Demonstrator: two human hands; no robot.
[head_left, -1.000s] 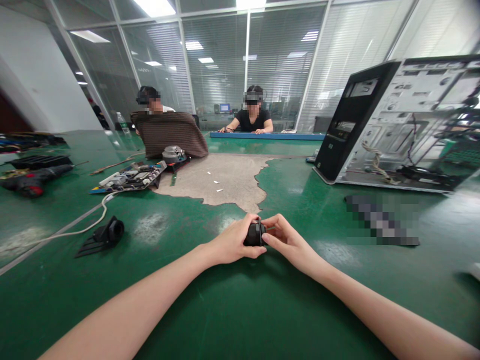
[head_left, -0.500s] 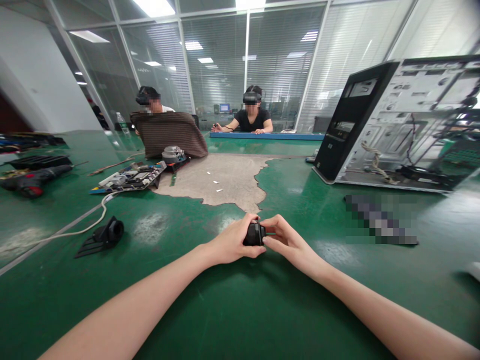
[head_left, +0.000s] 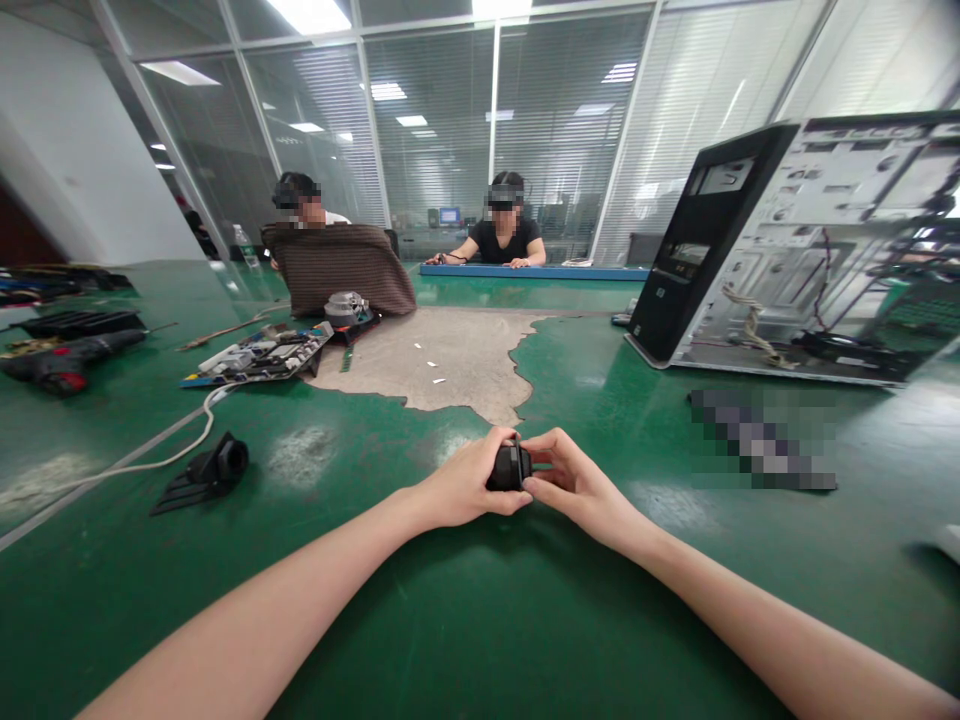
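Observation:
Above the green tabletop, in the middle of the view, I hold a small black part (head_left: 509,467) with a faceted body and a rim on its right side; its exact kind does not show. My left hand (head_left: 461,480) wraps round its left side, thumb below and fingers over the top. From the right, my right hand (head_left: 574,478) pinches its rim between thumb and fingers. Partly hidden by my fingers, the part's far side cannot be seen. To the left lies a black plastic duct-like piece (head_left: 206,470) with a round opening.
An opened computer tower (head_left: 712,250) stands at right, near a blurred dark strip (head_left: 761,440). At left are a circuit board (head_left: 262,358), a power drill (head_left: 71,360) and a pale cable (head_left: 176,455). Two people sit across the table, one behind a brown cloth-covered object (head_left: 337,265).
My right thumb has shifted very slightly left against the black part. Across the table, one person's raised hand has come down. Otherwise the scene looks the same.

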